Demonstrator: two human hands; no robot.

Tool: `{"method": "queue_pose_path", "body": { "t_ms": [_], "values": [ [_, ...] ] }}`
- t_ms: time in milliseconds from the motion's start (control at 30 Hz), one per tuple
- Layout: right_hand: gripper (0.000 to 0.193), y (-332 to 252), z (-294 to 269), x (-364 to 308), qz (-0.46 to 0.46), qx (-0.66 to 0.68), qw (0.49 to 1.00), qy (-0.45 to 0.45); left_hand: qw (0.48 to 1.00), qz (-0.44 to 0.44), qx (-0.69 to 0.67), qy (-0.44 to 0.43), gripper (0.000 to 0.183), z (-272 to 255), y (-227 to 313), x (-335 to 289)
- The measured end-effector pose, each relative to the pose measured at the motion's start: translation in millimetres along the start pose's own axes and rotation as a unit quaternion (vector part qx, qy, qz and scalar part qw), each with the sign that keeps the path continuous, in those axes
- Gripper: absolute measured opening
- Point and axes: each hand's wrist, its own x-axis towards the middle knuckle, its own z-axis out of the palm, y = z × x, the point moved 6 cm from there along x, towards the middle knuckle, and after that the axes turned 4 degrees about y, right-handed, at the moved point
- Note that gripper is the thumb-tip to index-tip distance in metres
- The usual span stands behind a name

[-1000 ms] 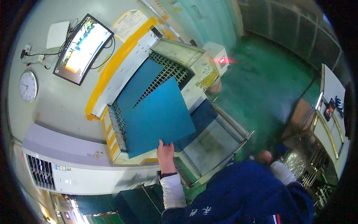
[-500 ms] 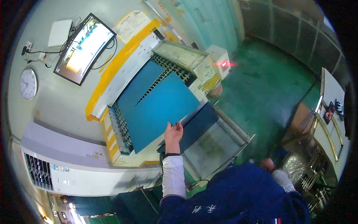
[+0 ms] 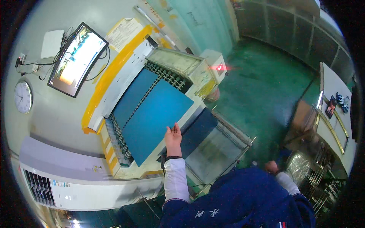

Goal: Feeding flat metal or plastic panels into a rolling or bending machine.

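A flat blue sheet (image 3: 157, 117) lies on the roller bed (image 3: 165, 75) of a machine. A second blue sheet (image 3: 135, 92) lies beyond it, partly under the machine's white hood, with a narrow, fairly even strip of rollers between them. My left hand (image 3: 173, 138) is at the near edge of the closer sheet, palm up, thumb and fingers apart. Nothing shows in it, and I cannot tell whether its fingertips touch the sheet. Low beside my body at the right is my right hand (image 3: 271, 166), its fingers too hidden to read.
A dark sheet (image 3: 200, 127) rests on a rack (image 3: 224, 152) with coiled edges beside the machine. A box with a red light (image 3: 219, 67) stands at the machine's far right corner. A white table (image 3: 338, 85) is at the far right, a white air conditioner (image 3: 95, 193) at the left.
The nearer blue sheet has turned, so the wedge-shaped gap to the other sheet is now a narrow strip. My left hand's fingers have opened at its edge. The whole view has shifted slightly.
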Motion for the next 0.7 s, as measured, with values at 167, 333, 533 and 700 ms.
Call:
{"method": "queue_pose_path", "body": {
  "t_ms": [167,333,533,700],
  "values": [
    [0.019,-2.6,-0.2,-5.0,-0.008,-0.098,0.995,-0.018,1.000,-0.008,0.011,-0.028,0.025,-3.0,4.0,10.0],
    [0.015,-6.0,-1.0,-4.7,0.025,-0.051,0.998,-0.002,1.000,-0.011,-0.003,-0.012,0.027,-10.7,13.7,12.3],
    [0.013,-3.1,10.2,-5.2,-0.031,-0.105,0.994,-0.007,1.000,-0.003,0.013,-0.011,0.027,-5.1,16.4,11.1],
    [0.012,-14.7,-2.1,-17.0,0.005,-0.040,0.999,0.015,1.000,-0.007,0.008,-0.011,0.027,-5.0,18.3,15.4]
  ]
}}
